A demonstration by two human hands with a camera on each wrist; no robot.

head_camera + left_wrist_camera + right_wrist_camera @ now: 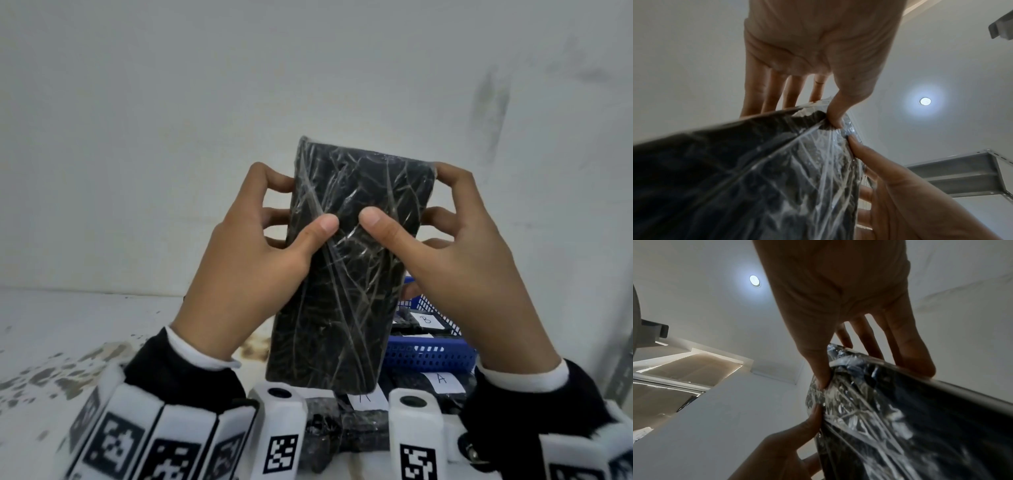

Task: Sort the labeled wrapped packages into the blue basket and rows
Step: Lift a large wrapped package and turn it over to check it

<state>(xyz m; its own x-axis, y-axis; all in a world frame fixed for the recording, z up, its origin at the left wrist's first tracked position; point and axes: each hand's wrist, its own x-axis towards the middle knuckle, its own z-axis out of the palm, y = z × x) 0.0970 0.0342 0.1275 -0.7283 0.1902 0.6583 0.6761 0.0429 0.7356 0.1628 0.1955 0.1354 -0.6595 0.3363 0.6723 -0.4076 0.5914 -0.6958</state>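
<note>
A black film-wrapped package [346, 267] is held upright in the air between the left hand [253, 260] and the right hand [459, 267], each thumb pressed on the near face and the fingers curled round the edge behind it. No label is seen on the face turned to the head camera, so the package is probably being held up and turned so that its letter can be found (a judgement only). Below and beyond the right hand, the blue basket [431, 356] is seen with a package marked B [425, 320] inside; nearer the wrists, packages labelled A [442, 380] lie in a row. None of this is shown by the wrist views, where the crinkled film under the thumbs and a ceiling light [925, 101] are seen instead.
</note>
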